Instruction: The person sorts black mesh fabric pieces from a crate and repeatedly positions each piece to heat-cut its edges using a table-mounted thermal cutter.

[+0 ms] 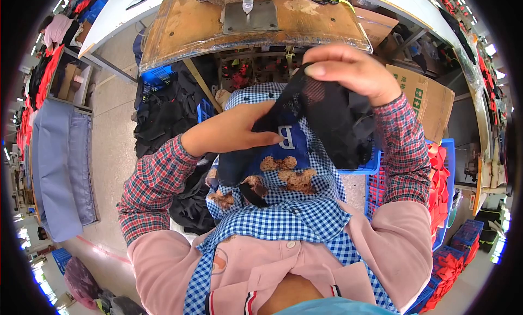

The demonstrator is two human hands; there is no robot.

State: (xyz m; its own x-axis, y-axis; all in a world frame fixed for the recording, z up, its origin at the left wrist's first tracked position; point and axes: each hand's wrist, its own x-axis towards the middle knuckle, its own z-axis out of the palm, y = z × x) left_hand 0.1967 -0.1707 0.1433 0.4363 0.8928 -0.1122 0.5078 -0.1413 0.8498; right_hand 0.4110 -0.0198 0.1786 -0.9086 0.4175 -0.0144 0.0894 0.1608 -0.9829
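Observation:
Black fabric (335, 116) hangs between my hands above my lap, partly see-through mesh near its upper edge. My right hand (351, 72) pinches its top edge between thumb and fingers. On the left, my left hand (231, 130) has its thumb apart from the fingers; the fingertips go behind the dark cloth, so its hold is hidden. Beneath the cloth is my blue checkered apron (283, 222), with a dark blue patch and brown bear shapes.
Ahead stands a worn wooden table (190, 29) with a metal plate. Black cloth pieces (166, 116) fill a crate at the left. A cardboard box (422, 100) and a blue crate of red pieces (449, 190) are at the right. A person (57, 29) is far left.

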